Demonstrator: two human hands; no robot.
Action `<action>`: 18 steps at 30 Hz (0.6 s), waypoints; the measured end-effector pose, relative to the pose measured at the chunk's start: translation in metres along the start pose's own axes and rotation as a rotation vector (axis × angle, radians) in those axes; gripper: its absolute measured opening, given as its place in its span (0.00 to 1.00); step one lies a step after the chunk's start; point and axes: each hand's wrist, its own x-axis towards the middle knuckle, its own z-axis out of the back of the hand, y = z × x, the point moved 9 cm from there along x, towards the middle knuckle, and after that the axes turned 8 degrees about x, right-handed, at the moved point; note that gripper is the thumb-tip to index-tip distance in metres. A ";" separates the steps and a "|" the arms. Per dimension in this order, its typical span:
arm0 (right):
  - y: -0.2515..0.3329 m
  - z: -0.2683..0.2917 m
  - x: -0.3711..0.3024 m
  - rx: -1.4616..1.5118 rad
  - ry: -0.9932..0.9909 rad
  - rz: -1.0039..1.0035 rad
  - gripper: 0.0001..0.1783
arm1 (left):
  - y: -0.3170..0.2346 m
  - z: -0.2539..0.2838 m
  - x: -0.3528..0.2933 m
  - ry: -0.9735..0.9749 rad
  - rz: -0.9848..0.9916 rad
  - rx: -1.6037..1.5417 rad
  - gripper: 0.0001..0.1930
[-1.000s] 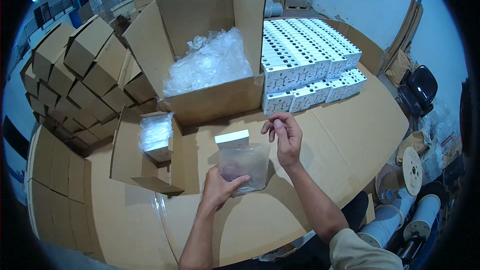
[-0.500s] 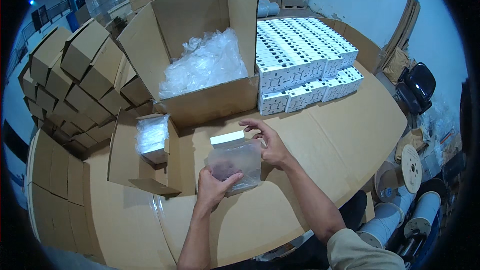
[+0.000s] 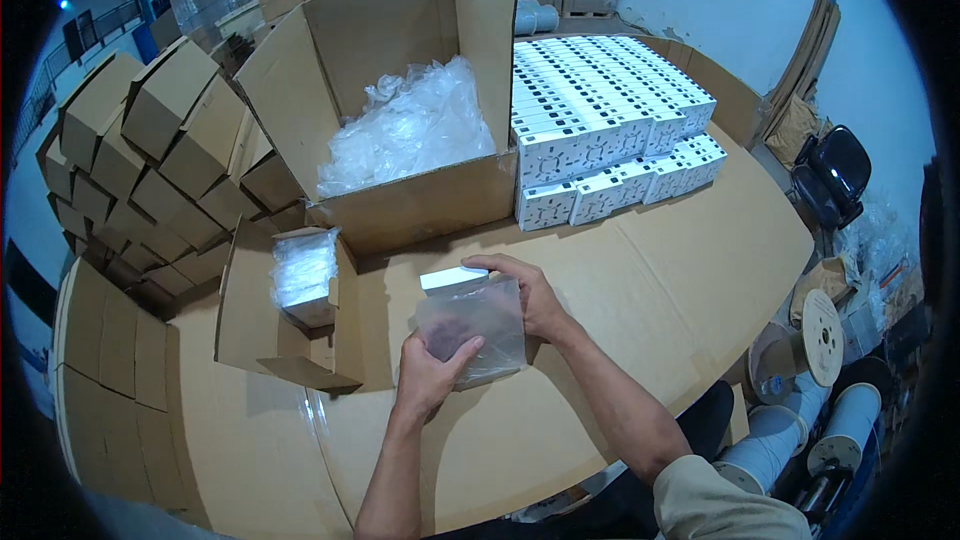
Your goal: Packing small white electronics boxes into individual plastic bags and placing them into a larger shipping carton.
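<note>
A clear plastic bag [image 3: 497,330] is held in front of me, with a white box [image 3: 453,281] partly inside it; one end of the box sticks out of the bag's far side. My left hand [image 3: 430,372] grips the bag from the near left, thumb on top and its other fingers blurred behind the film. At the right, my right hand [image 3: 532,298] curls around the bag's edge, its fingertips resting on the exposed end of the white box. To the left, an open small carton [image 3: 247,315] holds several plastic-wrapped boxes [image 3: 305,270].
A large open carton [image 3: 420,202] full of loose clear bags [image 3: 410,125] stands beyond my hands. Rows of white boxes [image 3: 600,130] are stacked at the far right of the cardboard-covered table [image 3: 690,260]. Brown cartons [image 3: 160,180] pile up at the left; cable spools [image 3: 822,340] stand at right.
My right hand has come down and leftward, closing its raised fingers onto the white box's protruding end. The left hand and bag have barely moved.
</note>
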 end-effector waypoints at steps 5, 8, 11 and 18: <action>0.012 -0.002 -0.001 -0.108 0.003 0.084 0.30 | 0.001 0.000 0.001 0.020 -0.031 0.083 0.21; 0.008 0.004 0.000 -0.121 -0.069 0.097 0.26 | 0.000 -0.002 0.001 0.035 -0.034 0.103 0.21; 0.002 0.025 0.001 -0.018 -0.255 0.097 0.26 | 0.000 0.000 0.001 -0.002 -0.064 0.095 0.20; 0.039 0.058 -0.010 0.437 -0.496 0.249 0.23 | -0.002 0.009 0.002 -0.055 -0.086 0.113 0.20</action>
